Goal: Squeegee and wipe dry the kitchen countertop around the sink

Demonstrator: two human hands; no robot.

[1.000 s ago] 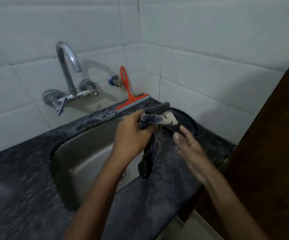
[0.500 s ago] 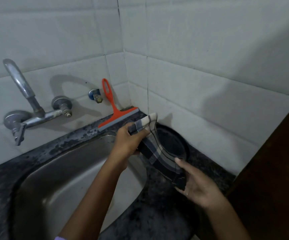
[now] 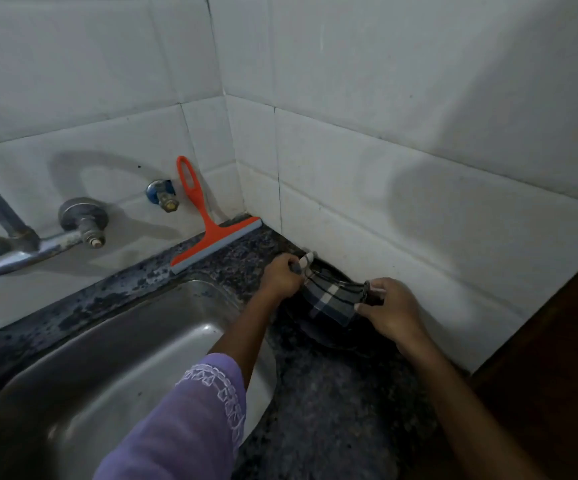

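Both hands down at the back right corner of the dark speckled tabletop (image 3: 332, 403), right of the steel sink (image 3: 114, 358). Left hand (image 3: 282, 277) closed on one end of a dark checked cloth (image 3: 332, 299), a pale striped edge poking out above the knuckles. Right hand (image 3: 393, 311) closed on the other end, thumb on top, pinching the fabric. Cloth stretched between the two hands, sagging slightly in the middle, low over a dark round object (image 3: 329, 337) by the right wall; whether touching it or just above, cannot tell. Lilac sleeve (image 3: 190, 420) with white embroidered trim on the left forearm, reaching across the sink's right rim.

Orange squeegee (image 3: 211, 237) untouched behind the sink, blade on the tabletop along the back edge, loop handle leaning up against the white tiled wall (image 3: 384, 168), well apart from both hands. Small blue valve (image 3: 161, 195) on the wall just left of the handle. Metal tap (image 3: 31, 237) further left, partly cut off. Wet blotches along the tabletop strip between sink and back wall. Brown wooden panel (image 3: 557, 358) at the far right.
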